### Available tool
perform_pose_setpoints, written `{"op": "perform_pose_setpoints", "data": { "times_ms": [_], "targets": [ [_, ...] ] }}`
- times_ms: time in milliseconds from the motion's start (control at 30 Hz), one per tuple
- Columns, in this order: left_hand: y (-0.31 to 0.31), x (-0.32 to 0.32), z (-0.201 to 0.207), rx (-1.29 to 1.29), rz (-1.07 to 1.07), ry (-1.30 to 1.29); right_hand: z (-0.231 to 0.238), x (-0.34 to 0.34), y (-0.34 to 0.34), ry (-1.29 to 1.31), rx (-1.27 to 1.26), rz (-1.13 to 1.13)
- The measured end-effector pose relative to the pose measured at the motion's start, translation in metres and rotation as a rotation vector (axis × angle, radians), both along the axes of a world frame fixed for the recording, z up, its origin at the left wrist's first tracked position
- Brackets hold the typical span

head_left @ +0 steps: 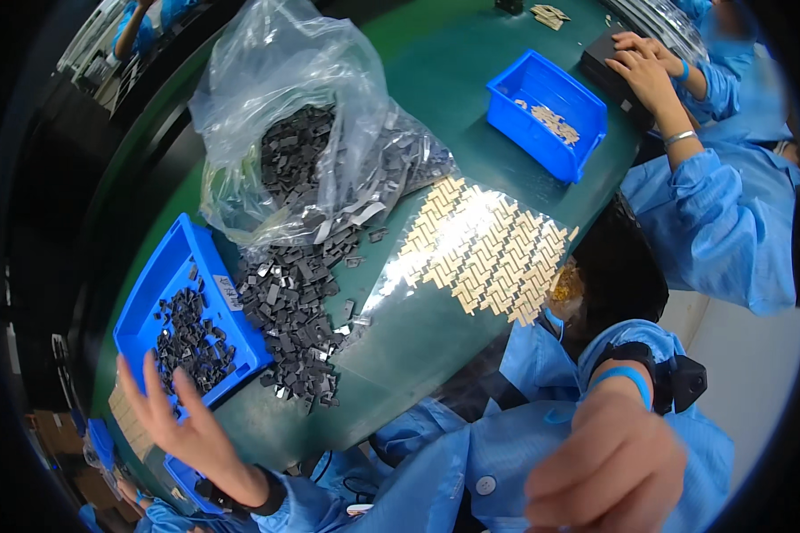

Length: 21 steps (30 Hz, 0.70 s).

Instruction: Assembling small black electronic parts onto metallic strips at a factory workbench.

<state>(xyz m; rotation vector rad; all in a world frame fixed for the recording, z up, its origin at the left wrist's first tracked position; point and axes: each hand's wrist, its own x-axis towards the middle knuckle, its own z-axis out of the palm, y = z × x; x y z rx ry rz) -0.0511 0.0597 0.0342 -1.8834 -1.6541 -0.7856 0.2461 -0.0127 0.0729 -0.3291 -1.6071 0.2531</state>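
My left hand (182,435) is raised with its fingers spread, holding nothing, at the near corner of a blue bin (249,351). Small black pieces (191,338) lie in that bin. My right hand (609,462) is close to the camera at lower right, blurred, with its fingers curled in; whatever they hold, if anything, is hidden. A loose heap of black rectangular pieces (293,306) spreads beside the bin, spilling from a clear plastic bag (302,53). To the right, rows of small tan pieces (498,253) lie in a zigzag pattern on a shiny clear sheet (387,289).
Another blue bin (542,147) with a few tan pieces stands at the far right of the green table (444,98). Beyond it, a co-worker's hands (644,71) rest on a black box (609,67). A small yellow bag (567,289) hangs near the table's edge.
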Motion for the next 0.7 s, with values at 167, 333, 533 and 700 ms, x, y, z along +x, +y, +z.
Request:
{"op": "perform_pose_setpoints", "data": {
  "times_ms": [167, 333, 533, 700],
  "targets": [
    [-0.01, 0.097, -0.024, -0.517, -0.577, -0.205, -0.059, 0.021, 0.07, -0.707, -0.439, -0.176],
    [0.016, 0.133, -0.065, -0.638, -0.632, -0.017, -0.107, 0.026, 0.089, -0.732, -0.568, -0.16],
    [0.025, 0.131, -0.065, -0.591, -0.6, -0.041, -0.119, 0.02, 0.104, -0.761, -0.547, -0.192],
    [0.024, 0.132, -0.066, -0.597, -0.583, -0.054, -0.122, 0.02, 0.111, -0.758, -0.573, -0.162]
  ]
}}
